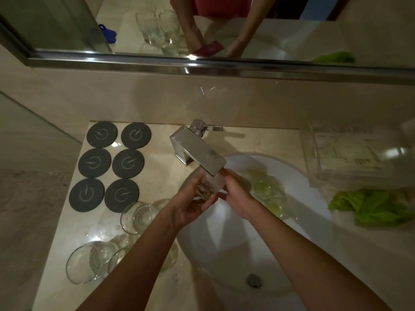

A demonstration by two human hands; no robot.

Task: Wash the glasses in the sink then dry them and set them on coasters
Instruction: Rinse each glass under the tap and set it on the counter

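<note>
Under the tap (197,149), both hands hold one glass (205,188) over the sink (298,176). Left hand (190,207) curls its fingers round the glass from the side away from the tap's spout, thumb up against the wall of the glass; right hand (235,196) pinches the rim on the other side, fingers bent. That glass sits just below the spout, tilted, its base toward the camera. Whether water runs cannot be told. Right of the tap, inside the sink, two more glasses (268,191) lie near the bowl's far edge, touching or nearly touching each other, with a greenish tint showing through them. Left of the tap, six dark round coasters (111,163) lie on the table (157,182) in two columns of three, all bare. Nearer the camera than the coasters, and left of the sink, stand several upright glasses: one (137,217) just beside the left wrist, one large (86,262) close to the table's near left part, and others partly hidden behind the left forearm. Right of the tap, past the sink, a green cloth (370,209) lies crumpled on the table, and behind it a clear tray (343,156) holds papers. Above the tap, a mirror (202,25) shows both arms and two glasses.
</note>
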